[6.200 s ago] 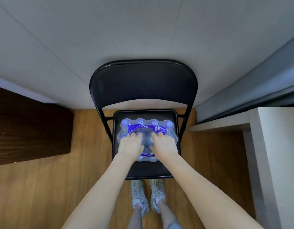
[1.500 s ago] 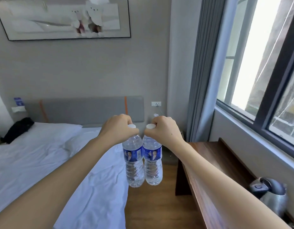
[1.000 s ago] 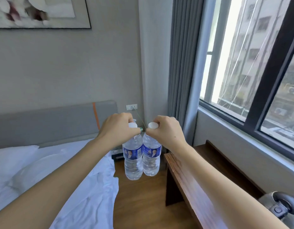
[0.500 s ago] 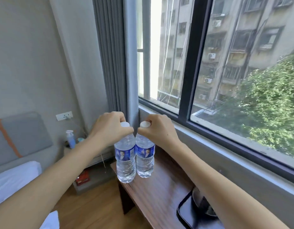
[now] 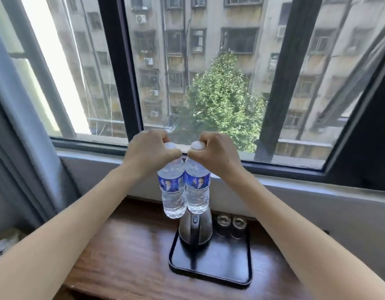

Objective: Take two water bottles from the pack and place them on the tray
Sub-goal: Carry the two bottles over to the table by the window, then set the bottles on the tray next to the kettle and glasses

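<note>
Two clear water bottles with blue labels and white caps hang upright side by side in the air. My left hand grips the neck of the left bottle. My right hand grips the neck of the right bottle. Both bottles hover above the far left part of a black rectangular tray on the wooden desk. The pack is out of view.
On the tray stand a steel kettle with a black handle, directly under the bottles, and two upturned glasses at the back right. The wooden desk runs under a large window; a grey curtain hangs at the left.
The view has swung right from the bed to the window desk. Both hands carried the bottles along; they now hang over the tray, which is in full view.
</note>
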The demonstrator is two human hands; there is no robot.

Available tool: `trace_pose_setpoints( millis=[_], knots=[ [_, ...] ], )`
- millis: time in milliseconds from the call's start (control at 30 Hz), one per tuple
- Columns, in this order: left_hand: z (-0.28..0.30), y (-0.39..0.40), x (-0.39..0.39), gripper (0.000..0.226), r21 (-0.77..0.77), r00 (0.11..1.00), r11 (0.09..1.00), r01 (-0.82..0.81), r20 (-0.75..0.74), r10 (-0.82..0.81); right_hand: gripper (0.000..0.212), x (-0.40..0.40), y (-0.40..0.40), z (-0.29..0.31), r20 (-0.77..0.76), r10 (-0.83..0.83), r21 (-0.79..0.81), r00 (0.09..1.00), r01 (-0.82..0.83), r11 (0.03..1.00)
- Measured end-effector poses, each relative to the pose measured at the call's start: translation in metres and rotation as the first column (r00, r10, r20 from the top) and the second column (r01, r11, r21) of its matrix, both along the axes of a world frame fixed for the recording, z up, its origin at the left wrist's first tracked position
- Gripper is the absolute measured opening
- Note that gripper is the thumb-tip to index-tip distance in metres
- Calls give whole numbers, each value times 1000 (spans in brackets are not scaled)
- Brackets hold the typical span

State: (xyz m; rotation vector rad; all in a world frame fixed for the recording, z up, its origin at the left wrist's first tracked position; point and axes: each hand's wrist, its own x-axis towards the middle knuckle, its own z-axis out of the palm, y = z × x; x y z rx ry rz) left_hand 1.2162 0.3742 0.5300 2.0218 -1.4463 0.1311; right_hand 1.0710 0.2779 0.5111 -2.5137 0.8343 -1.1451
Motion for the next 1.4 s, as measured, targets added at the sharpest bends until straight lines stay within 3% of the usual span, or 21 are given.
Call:
trace_pose_setpoints(
  millis=[167, 400, 633, 1000, 1400],
  knots=[
    [-19, -37, -44, 36, -4, 981, 981, 195, -27, -195, 35, -62, -3, -19, -9, -208, 53, 978, 208, 977],
    [-53, -73, -106, 29, 37, 923, 922, 386, -30, -385, 28, -132, -11, -52, -89, -380, 132, 921, 389, 912],
    [-123, -69, -134, 26, 143, 931, 920, 365, -52, -362, 25, -160, -4, -116, -188, -410, 237, 893, 446, 863],
    [-266, -18, -137, 25, 341, 949, 893, 295, 0, -314, 27, -155, 46, -252, -425, -304, 341, 853, 462, 819],
    [-321, 1, -141, 26, 509, 960, 827, 238, 7, -280, 25, -154, 59, -311, -482, -251, 397, 839, 465, 792]
  ],
)
